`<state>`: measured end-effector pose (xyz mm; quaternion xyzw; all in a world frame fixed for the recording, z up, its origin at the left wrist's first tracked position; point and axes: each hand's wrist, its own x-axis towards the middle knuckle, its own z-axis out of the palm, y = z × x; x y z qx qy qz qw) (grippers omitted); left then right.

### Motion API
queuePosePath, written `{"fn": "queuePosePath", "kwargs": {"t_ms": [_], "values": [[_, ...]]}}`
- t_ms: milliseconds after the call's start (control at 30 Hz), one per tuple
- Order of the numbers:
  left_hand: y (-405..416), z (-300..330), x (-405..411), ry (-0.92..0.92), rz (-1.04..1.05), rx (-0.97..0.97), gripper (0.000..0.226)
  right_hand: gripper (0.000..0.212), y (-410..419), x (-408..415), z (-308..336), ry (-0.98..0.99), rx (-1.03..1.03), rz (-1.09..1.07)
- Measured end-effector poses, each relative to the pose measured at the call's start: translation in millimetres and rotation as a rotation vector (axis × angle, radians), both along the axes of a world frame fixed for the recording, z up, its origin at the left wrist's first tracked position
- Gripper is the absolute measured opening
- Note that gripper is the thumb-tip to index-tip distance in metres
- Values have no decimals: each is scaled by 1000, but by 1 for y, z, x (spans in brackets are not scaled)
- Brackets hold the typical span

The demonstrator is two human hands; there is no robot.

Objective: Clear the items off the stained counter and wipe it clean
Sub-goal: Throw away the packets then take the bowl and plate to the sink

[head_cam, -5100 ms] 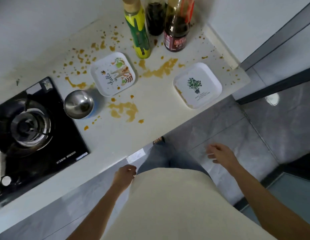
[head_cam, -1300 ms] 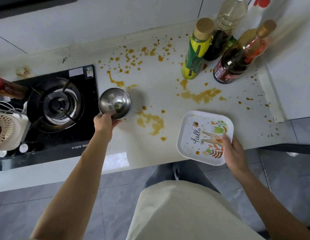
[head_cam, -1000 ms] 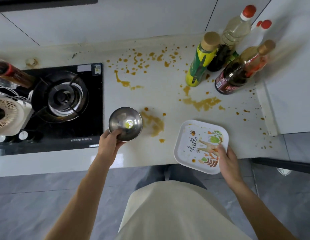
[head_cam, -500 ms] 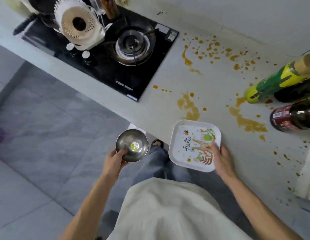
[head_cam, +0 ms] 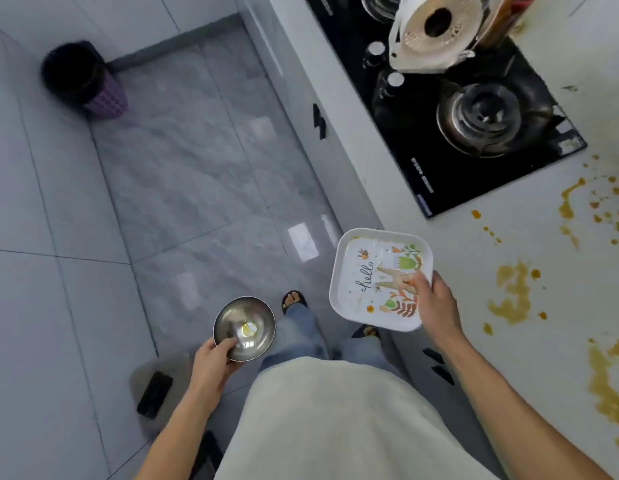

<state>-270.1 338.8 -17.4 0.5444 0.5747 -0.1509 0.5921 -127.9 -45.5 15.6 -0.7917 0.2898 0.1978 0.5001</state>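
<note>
Carrying steel bowl (head_cam: 244, 328) pinched at rim in left hand (head_cam: 211, 358), hello plate (head_cam: 380, 278) gripped by right hand (head_cam: 436, 303), both off the stained desk (head_cam: 543, 258); keeping level advisable.

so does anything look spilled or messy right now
Yes. Orange-brown sauce stains are splattered across the white counter right of the stove, and the hello plate in the right hand carries a few spots too.

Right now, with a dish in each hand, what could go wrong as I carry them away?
The small steel bowl is pinched at its rim by the left hand; the yellow residue inside could tip out. The white square "hello" plate, held at one edge by the right hand, might drip sauce spots onto the grey tiled floor.
</note>
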Motion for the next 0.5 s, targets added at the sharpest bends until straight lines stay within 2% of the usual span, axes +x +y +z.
{"fn": "queuePosePath", "kwargs": {"t_ms": [167, 500], "values": [[45, -8, 22, -9, 123, -28, 7, 23, 60, 38, -6, 29, -34, 70], [115, 1, 142, -125, 167, -29, 12, 22, 115, 117, -12, 91, -115, 93]]}}
